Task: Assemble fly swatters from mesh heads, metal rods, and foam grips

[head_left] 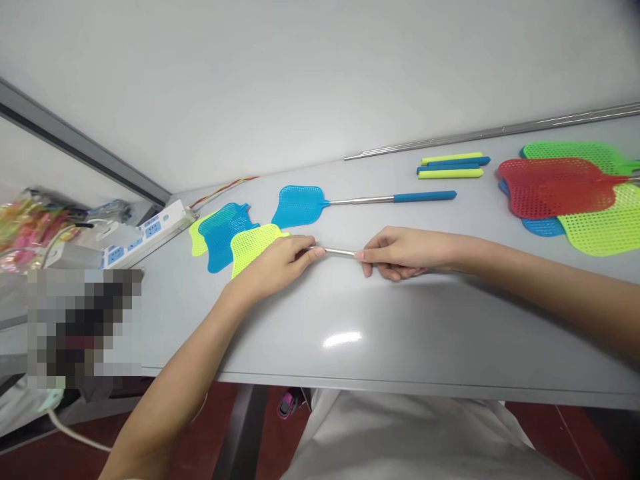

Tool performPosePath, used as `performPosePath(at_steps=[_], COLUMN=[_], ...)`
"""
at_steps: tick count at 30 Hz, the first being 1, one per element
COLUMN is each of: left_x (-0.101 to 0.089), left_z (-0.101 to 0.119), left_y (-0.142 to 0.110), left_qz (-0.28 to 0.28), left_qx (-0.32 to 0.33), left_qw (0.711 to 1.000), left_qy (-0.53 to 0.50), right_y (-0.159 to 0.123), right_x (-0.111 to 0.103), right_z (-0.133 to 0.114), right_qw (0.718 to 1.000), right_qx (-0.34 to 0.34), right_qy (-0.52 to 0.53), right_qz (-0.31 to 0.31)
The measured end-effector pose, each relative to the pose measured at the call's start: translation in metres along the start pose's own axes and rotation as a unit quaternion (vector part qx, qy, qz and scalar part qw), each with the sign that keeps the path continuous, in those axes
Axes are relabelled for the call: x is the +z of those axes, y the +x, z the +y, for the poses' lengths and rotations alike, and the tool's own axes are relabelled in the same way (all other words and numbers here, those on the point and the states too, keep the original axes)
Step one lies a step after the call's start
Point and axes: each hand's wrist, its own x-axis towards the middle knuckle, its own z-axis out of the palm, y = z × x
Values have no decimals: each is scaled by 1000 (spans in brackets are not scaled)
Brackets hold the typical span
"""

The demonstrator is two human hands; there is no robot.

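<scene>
White cloth over the person's lap (pixel 400 437) fills the bottom of the view, just below the near edge of the grey tabletop (pixel 380 333); a white power strip (pixel 150 233) sits by the far left corner; a pile of red, green and blue fly swatter heads (pixel 555 187) lies toward the right end; a bundle of yellow-green and blue foam grips (pixel 453 167) rests near the far edge; a blue fly swatter (pixel 300 207) with a steel shaft lies lengthwise, left to right; a yellow-green swatter head (pixel 255 247) sits against the left hand (pixel 273 267); that hand and the right hand (pixel 405 253) are both closed narrow, fingertips pinching opposite ends of a short steel rod (pixel 340 252); its long axis runs left to right, roughly parallel to the near edge, with neither hand nearer.
</scene>
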Motion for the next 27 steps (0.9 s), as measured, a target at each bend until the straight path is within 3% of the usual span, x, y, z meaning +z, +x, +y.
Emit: performPosePath(at_steps=[27], left_x=[-2], left_z=[2], left_y=[0], left_qz=[-10], left_qx=[-8], left_qw=[1000], left_qy=[0], right_y=[0], right_x=[-1], right_z=[1], right_qw=[1000], right_qx=[-3], right_qy=[-7], right_qz=[0])
